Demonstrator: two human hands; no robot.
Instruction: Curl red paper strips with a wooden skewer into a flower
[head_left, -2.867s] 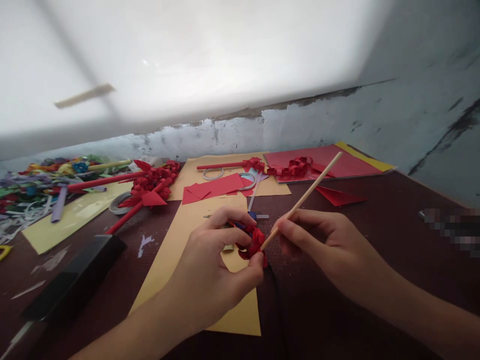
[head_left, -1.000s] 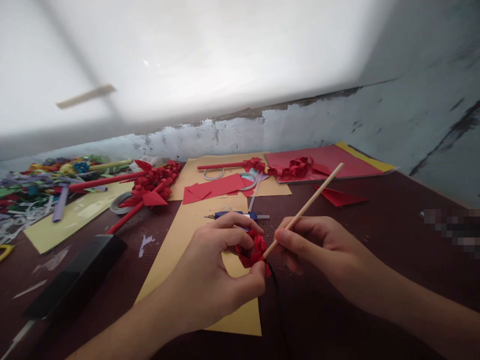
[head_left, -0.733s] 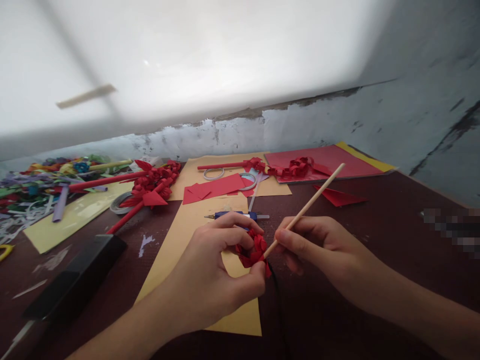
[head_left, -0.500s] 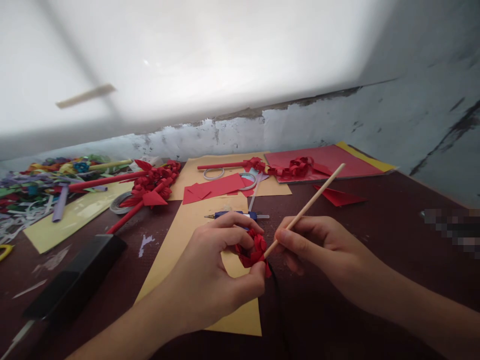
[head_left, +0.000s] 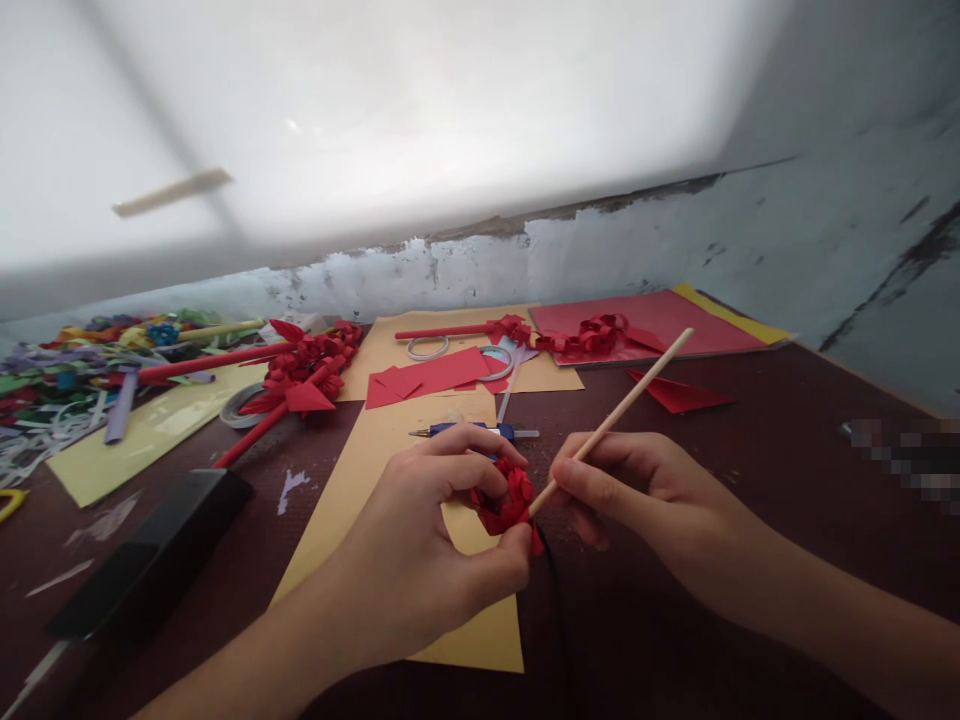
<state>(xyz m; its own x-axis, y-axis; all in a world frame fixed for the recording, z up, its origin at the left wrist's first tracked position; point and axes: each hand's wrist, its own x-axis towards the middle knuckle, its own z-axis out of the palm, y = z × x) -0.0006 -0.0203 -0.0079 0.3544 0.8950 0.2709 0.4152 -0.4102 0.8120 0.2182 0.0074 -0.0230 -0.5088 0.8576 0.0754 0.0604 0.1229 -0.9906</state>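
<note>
Between the thumb and fingers of my left hand (head_left: 442,540) is a small red paper flower (head_left: 516,497), partly hidden by the fingers. My right hand (head_left: 630,490) pinches a thin wooden stick (head_left: 619,410), tilted up to the right. The stick's lower end touches the flower close to my left thumb. Just behind my left fingers lies a blue glue gun (head_left: 450,430) with a clear glue stick at its back, partly covered by the hand.
Yellow paper (head_left: 337,540) lies under my left hand. Finished red paper flowers (head_left: 307,375), red paper pieces (head_left: 435,375) and tape rolls (head_left: 427,347) are farther back. A black box (head_left: 154,550) sits at left, beside colourful paper strips (head_left: 60,385). A peeling wall (head_left: 465,265) rises behind.
Almost nothing differs. Both hands keep the same hold on the flower and the stick, with only a tiny shift of the stick.
</note>
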